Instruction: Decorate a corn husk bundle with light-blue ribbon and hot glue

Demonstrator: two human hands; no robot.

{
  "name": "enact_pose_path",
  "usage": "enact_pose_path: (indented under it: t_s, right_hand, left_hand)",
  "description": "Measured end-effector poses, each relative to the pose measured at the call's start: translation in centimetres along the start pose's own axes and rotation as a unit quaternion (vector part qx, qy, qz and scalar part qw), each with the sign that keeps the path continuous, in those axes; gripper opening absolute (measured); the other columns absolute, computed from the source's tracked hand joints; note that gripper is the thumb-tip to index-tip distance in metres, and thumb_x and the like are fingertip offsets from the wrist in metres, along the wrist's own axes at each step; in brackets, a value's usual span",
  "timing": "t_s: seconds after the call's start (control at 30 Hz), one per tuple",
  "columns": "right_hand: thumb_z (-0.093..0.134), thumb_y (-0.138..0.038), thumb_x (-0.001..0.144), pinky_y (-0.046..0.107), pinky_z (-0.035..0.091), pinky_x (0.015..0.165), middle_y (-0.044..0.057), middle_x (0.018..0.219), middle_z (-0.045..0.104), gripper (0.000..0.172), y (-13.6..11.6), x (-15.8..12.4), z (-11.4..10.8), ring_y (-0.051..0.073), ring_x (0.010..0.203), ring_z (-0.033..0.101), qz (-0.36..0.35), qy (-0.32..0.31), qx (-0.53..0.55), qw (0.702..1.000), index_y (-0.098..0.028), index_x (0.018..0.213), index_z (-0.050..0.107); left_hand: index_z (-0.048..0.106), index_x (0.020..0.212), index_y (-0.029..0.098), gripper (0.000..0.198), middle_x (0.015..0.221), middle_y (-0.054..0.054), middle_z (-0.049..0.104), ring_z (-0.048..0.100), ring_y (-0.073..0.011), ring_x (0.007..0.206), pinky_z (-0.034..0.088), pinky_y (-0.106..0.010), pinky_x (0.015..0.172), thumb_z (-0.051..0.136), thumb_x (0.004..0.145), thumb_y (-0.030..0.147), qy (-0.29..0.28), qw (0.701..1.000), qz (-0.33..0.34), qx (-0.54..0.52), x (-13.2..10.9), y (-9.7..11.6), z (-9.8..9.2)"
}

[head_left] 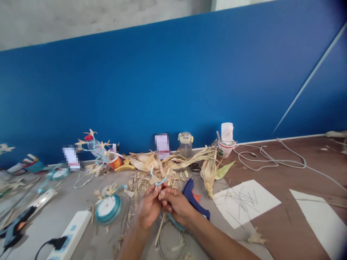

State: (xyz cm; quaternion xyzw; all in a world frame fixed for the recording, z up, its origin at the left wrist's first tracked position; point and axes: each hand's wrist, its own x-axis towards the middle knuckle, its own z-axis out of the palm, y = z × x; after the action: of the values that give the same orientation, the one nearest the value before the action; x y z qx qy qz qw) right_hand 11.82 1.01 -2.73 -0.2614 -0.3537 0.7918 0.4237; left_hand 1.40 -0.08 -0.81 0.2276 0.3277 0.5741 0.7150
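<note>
Both hands meet at the middle of the table, fingers pinched together. Between the fingertips of my left hand and my right hand is a thin stem wrapped in light blue ribbon. Its top forks into two short blue branches, and pale husk pieces show just above them. The fingers cover its lower part. A blue glue gun lies just right of my right hand. Left of my left hand rests a spool of teal ribbon, with a husk flower on it. Another teal ribbon roll is partly hidden under my right wrist.
Dried corn husks and scraps lie behind the hands. A phone, a lidded jar and a paper cup stand by the blue partition. Thin wires lie on white paper. A power strip sits front left.
</note>
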Motion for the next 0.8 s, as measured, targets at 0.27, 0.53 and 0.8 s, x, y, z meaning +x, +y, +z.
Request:
enact_pose_path:
  t_s: [0.27, 0.53, 0.8]
  right_hand:
    - [0.069, -0.032, 0.062, 0.016, 0.014, 0.034, -0.008, 0.044, 0.047, 0.023, -1.3, -0.7, -0.6, 0.001, 0.030, 0.025, 0.114, -0.159, 0.096, 0.976, -0.013, 0.066, 0.057]
    - [0.052, -0.019, 0.067, 0.020, 0.031, 0.049, -0.005, 0.048, 0.046, 0.018, 0.3, 0.9, 0.4, 0.009, 0.048, 0.040, -0.169, 0.161, -0.212, 0.949, -0.018, 0.050, 0.047]
    - [0.046, -0.015, 0.078, 0.023, 0.037, 0.060, 0.005, 0.072, 0.061, 0.015, 0.0, -0.5, 0.5, 0.015, 0.067, 0.056, -0.268, 0.214, -0.530, 0.776, -0.017, 0.071, 0.059]
  left_hand:
    - [0.055, 0.054, 0.016, 0.022, 0.083, -0.005, 0.062, 0.061, -0.0216, 0.087, 0.048, -0.030, 0.073, 0.073, 0.061, 0.027, -0.055, 0.998, -0.004, 0.035, -0.8, 0.5, 0.2]
    - [0.066, 0.081, 0.018, 0.020, 0.077, -0.001, 0.068, 0.062, -0.0157, 0.079, 0.046, -0.025, 0.074, 0.070, 0.061, 0.020, 0.127, 0.980, 0.092, 0.120, 0.4, -0.7, 0.4]
    - [0.066, 0.069, 0.018, 0.013, 0.066, -0.001, 0.067, 0.063, -0.0167, 0.069, 0.047, -0.026, 0.068, 0.074, 0.058, 0.020, 0.177, 0.967, 0.118, 0.144, 0.0, -1.3, 1.1]
